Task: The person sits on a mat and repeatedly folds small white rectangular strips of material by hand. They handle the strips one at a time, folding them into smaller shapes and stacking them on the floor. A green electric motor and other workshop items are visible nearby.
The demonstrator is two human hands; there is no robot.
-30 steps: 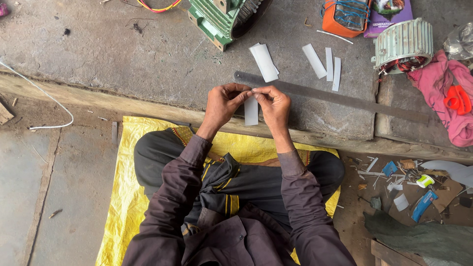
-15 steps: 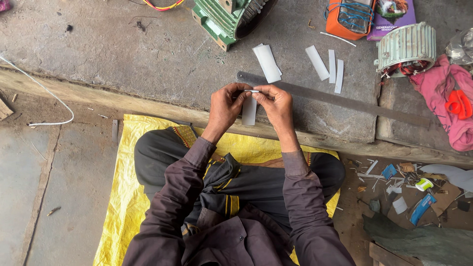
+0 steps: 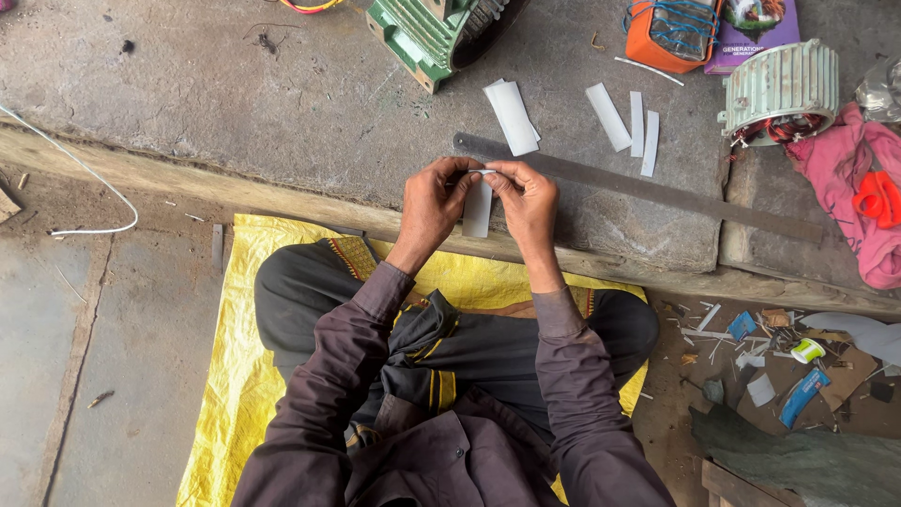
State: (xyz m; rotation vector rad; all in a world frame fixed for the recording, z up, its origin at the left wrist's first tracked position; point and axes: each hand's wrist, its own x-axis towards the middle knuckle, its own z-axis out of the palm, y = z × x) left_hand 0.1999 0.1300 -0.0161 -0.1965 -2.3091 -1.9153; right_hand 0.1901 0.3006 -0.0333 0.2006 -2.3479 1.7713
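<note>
a: your left hand (image 3: 434,199) and right hand (image 3: 526,199) meet over the stone ledge (image 3: 282,113), fingers curled in, both pinching the top of a small white strip (image 3: 477,208) that hangs down between them.

b: can you see the top edge of it?

a: no, your fingertips cover it. whether it's folded there i can't tell.

b: what's about you?

a: a long metal ruler (image 3: 657,191) lies just behind your hands, its near end hidden by your knuckles. beyond it, a stack of white strips (image 3: 511,115) and three loose white pieces (image 3: 631,124).

b: and the machines?

a: the green motor housing (image 3: 427,33) is cut off by the top edge. a pale ribbed stator (image 3: 779,89) sits right, beside a pink cloth (image 3: 859,183) running out of frame. you're sitting on a yellow sheet (image 3: 235,357), legs half hidden by your sleeves.
</note>
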